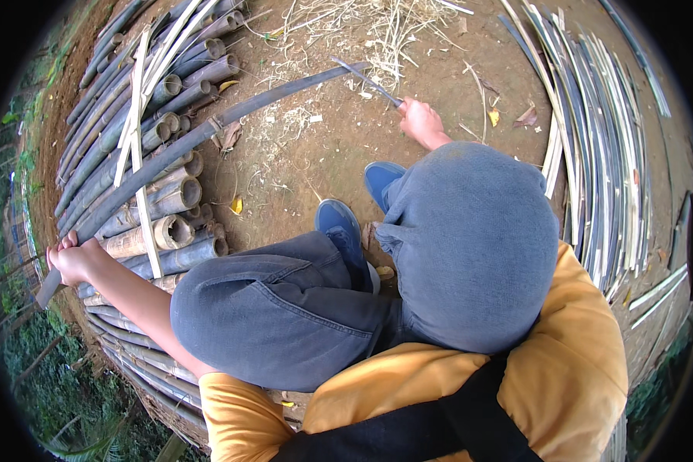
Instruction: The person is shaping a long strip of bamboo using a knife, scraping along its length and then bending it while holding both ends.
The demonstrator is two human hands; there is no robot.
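Note:
My left hand (71,259) is closed around a long dark split bamboo length (300,86) close to its lower-left end. The bamboo slants up and across to the right, over the stacked poles, and a node ring shows partway along it. In my right hand (423,123) is a long thin-bladed knife (373,86), its handle mostly hidden by the fingers. The blade points up and to the left, and its tip part lies at the bamboo's far end; I cannot tell whether the two touch.
Bamboo poles (173,196) are stacked at the left, with pale split strips (136,142) lying over them. Curled shavings (393,35) litter the dirt ground (285,165) ahead. Many long bamboo strips (608,154) lie at the right. My bent knees and blue shoes (337,217) are in the middle.

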